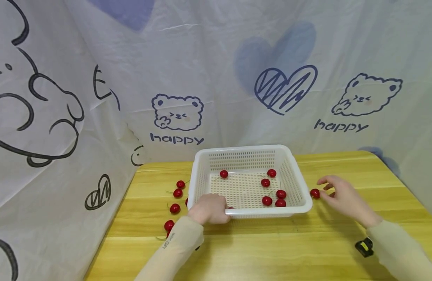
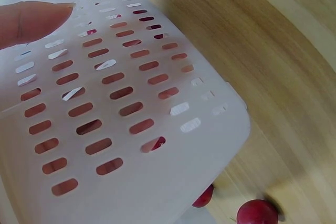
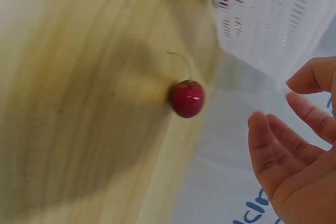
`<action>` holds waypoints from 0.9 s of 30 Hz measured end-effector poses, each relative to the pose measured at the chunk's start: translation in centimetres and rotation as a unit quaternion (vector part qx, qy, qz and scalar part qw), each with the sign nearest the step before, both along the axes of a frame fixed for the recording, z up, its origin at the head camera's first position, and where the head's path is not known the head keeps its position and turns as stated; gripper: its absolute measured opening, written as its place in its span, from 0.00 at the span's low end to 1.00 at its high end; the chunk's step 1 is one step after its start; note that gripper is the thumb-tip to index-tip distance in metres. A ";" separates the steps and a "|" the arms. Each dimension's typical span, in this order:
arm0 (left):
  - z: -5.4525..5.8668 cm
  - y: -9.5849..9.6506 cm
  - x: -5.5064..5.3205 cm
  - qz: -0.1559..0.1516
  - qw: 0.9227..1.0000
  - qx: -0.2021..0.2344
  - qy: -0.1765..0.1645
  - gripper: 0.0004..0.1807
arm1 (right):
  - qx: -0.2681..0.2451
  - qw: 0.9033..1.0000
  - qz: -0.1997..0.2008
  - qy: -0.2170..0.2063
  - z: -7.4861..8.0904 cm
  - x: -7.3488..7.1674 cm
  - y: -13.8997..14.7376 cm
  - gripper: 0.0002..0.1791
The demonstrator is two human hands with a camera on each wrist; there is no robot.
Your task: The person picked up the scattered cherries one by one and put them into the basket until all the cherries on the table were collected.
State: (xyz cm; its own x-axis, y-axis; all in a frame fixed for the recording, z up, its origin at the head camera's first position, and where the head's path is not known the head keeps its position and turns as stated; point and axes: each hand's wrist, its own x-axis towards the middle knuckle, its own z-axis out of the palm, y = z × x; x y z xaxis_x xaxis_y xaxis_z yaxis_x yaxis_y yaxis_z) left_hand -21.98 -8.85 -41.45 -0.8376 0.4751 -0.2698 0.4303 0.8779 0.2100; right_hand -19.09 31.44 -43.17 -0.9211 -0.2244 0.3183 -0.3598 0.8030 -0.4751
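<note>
My left hand (image 1: 209, 208) grips the front rim of a white slotted plastic basket (image 1: 272, 211) near its left corner. In the left wrist view its thumb (image 2: 37, 23) lies outside the basket wall (image 2: 173, 174), and the other fingers show faintly through the slots. Several red cherries lie inside, one of them a cherry (image 1: 265, 182) toward the right. Beyond the basket's right side, a single stemmed cherry (image 3: 187, 98) sits on the table. My right hand (image 1: 346, 198) is just right of this cherry, fingers loosely bent and apart, nothing between them in the right wrist view.
Left of the basket, several more cherries lie on the wooden table (image 1: 258, 249), among them a cherry (image 1: 175, 208); some are partly behind the basket and left sleeve. A white printed cloth (image 1: 223, 78) hangs behind the table and along its left side.
</note>
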 end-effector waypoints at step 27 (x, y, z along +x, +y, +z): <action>-0.3 0.0 -0.2 0.000 1.000 -0.001 0.006 0.13 | 0.076 0.996 0.034 0.014 -3.0 -1.1 -1.5 0.08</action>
State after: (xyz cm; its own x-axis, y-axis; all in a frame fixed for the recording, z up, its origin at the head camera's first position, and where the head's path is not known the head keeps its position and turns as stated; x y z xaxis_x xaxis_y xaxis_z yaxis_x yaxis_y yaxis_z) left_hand -22.17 -8.82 -41.78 -0.8408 0.4747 -0.2604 0.4331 0.8783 0.2026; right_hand -20.22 29.98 -46.16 -0.8932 -0.3342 0.3009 -0.4277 0.8379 -0.3390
